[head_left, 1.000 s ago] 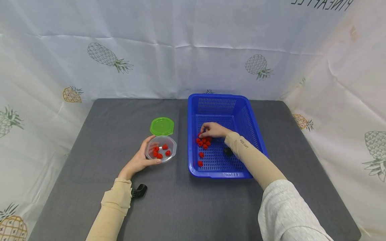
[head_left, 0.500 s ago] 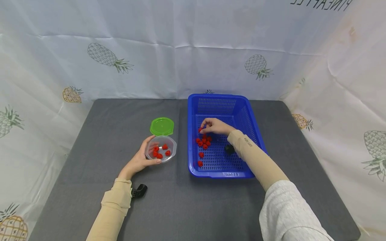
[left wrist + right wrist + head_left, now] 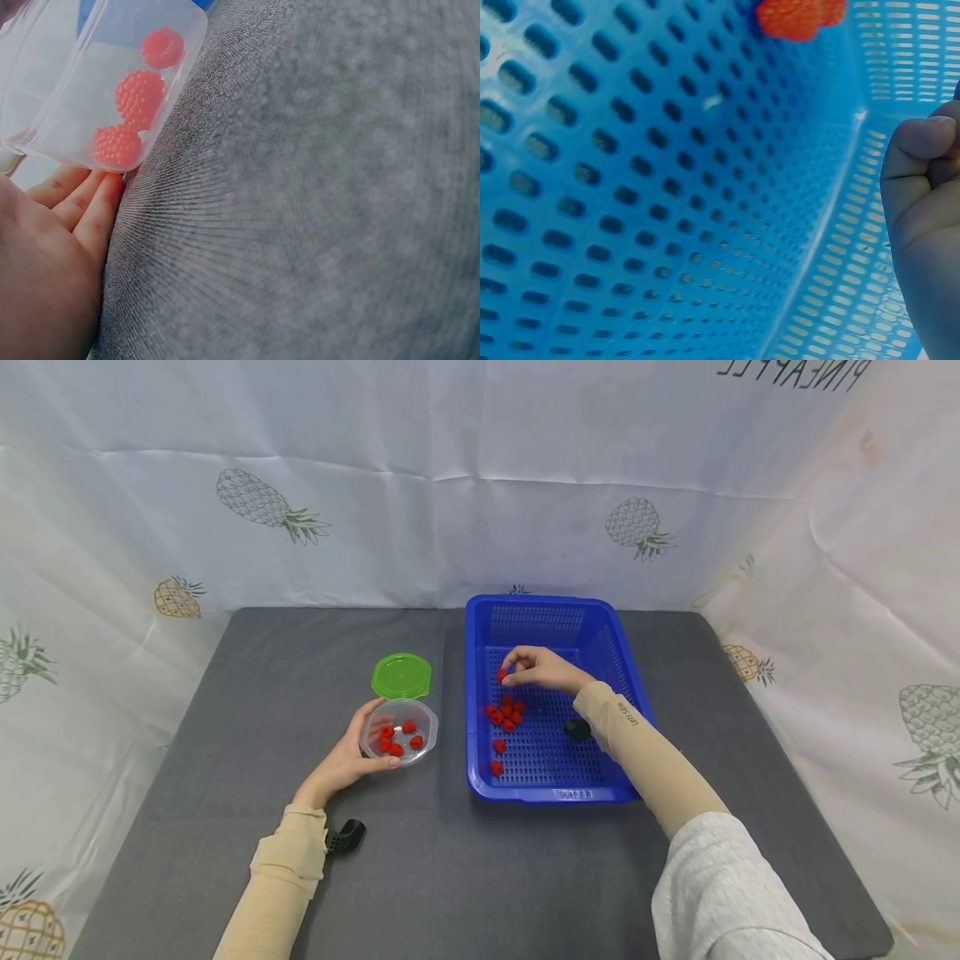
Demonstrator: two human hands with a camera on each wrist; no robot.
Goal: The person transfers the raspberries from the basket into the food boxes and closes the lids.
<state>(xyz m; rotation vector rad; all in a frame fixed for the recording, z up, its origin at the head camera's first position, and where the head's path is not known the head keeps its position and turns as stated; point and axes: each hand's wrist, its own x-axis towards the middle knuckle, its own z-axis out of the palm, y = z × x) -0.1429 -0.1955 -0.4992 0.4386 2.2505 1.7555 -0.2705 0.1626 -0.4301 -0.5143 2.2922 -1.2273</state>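
My left hand [image 3: 345, 767] holds a clear plastic tub [image 3: 428, 718] on the table, thumb at the near side and fingers round the far side. Several raspberries lie in its bottom; the left wrist view shows some raspberries [image 3: 140, 97] through the wall. Inside the blue basket [image 3: 558, 794], my right hand [image 3: 547, 668] pinches a raspberry [image 3: 502, 676] between thumb and fingertips, above the basket floor. A cluster of raspberries [image 3: 507, 713] lies just nearer, with two single raspberries [image 3: 497, 767] toward the front. In the right wrist view the right hand's fingertips [image 3: 930, 135] are partly cut off.
A green lid [image 3: 401, 676] lies flat on the grey table [image 3: 420, 877], behind the tub. Black devices sit at the left wrist [image 3: 347, 837] and the right wrist. White pineapple-print cloth [image 3: 450, 527] hangs behind and at both sides.
My right hand has lifted away from the raspberry cluster with one raspberry, moving up and slightly right. The left hand and tub have stayed put.
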